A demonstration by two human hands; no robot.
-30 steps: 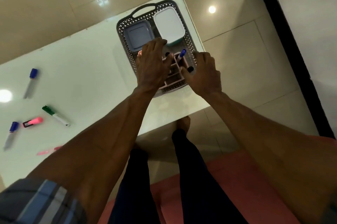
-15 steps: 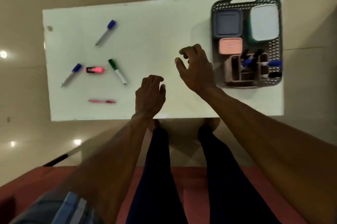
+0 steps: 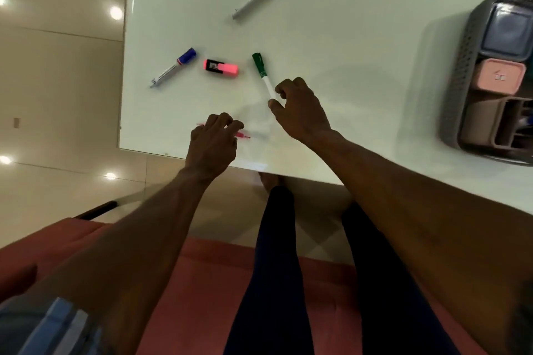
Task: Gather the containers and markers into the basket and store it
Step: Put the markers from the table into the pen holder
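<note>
My right hand (image 3: pixel 300 112), grip narrow, touches the near white end of the long green-capped marker (image 3: pixel 263 74), which points far-left on the white surface (image 3: pixel 346 37); my left hand (image 3: pixel 213 141) pinches the thin pink pen (image 3: pixel 243 136).

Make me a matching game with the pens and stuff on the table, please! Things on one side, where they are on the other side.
Things:
1. green marker
2. pink highlighter
3. thin pink pen
4. pink box

Places:
A. inside the basket
B. under the left hand
C. lying between a blue-capped marker and the green marker
D. its white end right by the right hand

Pairs: 1-D, 2-C, 3-B, 4-A
</note>
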